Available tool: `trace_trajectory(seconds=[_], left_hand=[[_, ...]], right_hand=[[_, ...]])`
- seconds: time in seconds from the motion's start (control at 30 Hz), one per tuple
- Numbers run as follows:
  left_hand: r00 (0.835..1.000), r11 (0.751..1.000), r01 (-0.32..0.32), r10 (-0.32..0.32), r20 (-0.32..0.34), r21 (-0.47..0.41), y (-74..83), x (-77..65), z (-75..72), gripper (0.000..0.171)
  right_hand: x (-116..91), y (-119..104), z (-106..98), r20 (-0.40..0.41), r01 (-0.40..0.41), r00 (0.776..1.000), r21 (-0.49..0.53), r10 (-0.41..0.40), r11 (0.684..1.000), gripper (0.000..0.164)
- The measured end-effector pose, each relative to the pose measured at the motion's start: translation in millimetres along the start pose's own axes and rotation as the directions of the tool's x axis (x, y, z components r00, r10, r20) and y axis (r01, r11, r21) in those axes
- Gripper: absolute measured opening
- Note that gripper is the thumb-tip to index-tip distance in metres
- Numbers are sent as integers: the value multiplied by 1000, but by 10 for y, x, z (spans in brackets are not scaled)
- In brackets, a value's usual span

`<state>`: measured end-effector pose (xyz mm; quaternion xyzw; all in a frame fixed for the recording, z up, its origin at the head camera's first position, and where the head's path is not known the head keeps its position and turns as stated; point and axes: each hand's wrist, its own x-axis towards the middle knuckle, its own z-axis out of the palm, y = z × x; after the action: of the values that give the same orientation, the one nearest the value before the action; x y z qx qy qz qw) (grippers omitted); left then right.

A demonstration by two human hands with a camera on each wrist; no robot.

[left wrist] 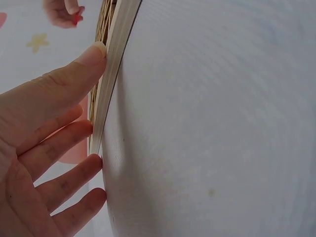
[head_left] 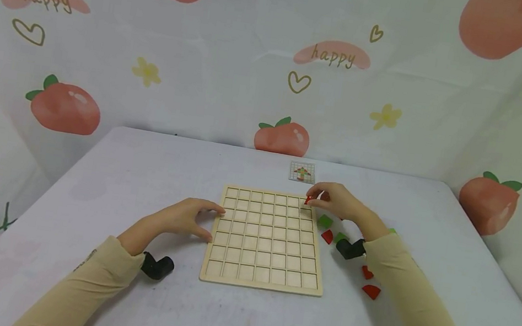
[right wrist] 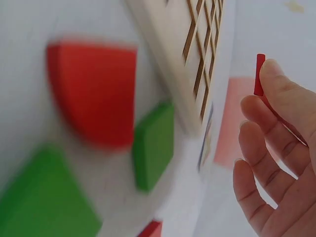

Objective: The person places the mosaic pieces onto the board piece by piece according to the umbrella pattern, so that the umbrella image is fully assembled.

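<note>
A square wooden grid board point(head_left: 260, 286) lies on the table, its cells bare. My left hand point(head_left: 185, 216) rests at the board's left edge with fingers and thumb spread and fairly straight; in the left wrist view the thumb point(left wrist: 74, 69) touches the wooden rim. My right hand point(head_left: 338, 200) pinches a small red piece point(head_left: 308, 200) between thumb and fingers above the board's far right corner. The right wrist view shows this red piece point(right wrist: 259, 75) edge-on, its shape partly hidden. Below that hand lie a red quarter-round piece point(right wrist: 98, 91) and a green square piece point(right wrist: 154, 145).
A small pattern card point(head_left: 302, 172) with a coloured picture on a grid lies beyond the board. Right of the board are scattered green pieces point(head_left: 325, 221) and red pieces point(head_left: 371, 291), some partly behind the right forearm. Black wrist camera mounts point(head_left: 158, 267) project from both sleeves.
</note>
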<state>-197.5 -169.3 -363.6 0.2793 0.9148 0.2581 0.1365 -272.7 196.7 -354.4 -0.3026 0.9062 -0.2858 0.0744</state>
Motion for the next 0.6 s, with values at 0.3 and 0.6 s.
trace_trajectory(seconds=[0.3, 0.6], left_hand=[[1000, 1000, 16, -16, 3, -4, 4, 3, 4, 60], [1000, 1000, 18, -18, 7, -9, 4, -10, -6, 60]], right_hand=[[135, -185, 163, 26, 56, 998, 5, -56, 998, 23], [213, -361, 301, 57, 75, 996, -5, -75, 997, 20]])
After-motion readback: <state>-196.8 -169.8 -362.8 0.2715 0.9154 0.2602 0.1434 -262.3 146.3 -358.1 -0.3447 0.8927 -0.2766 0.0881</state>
